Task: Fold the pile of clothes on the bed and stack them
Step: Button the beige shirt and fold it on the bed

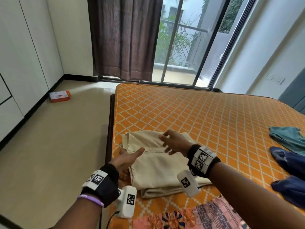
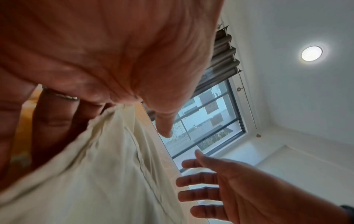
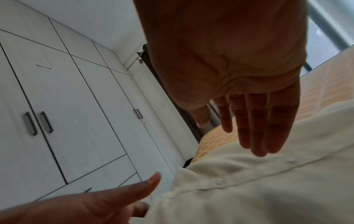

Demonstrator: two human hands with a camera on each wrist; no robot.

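A cream button-up shirt (image 1: 156, 164) lies partly folded on the orange patterned mattress (image 1: 198, 109), near its front left corner. My left hand (image 1: 128, 158) is at the shirt's left edge. Its fingers (image 2: 53, 121) reach under the cloth (image 2: 95, 174) and its thumb (image 3: 134, 191) sticks out straight above it. My right hand (image 1: 175, 142) hovers just over the collar end with its fingers (image 3: 256, 136) spread and straight, holding nothing. The shirt's button placket (image 3: 218, 181) faces up.
Unfolded clothes lie at the mattress's right edge: a teal garment (image 1: 287, 138) and navy garments (image 1: 290, 164). A pink patterned cloth (image 1: 206, 215) lies at the front. The bed's left edge drops to the floor, where a small box (image 1: 60, 96) sits by white wardrobes (image 1: 24, 63).
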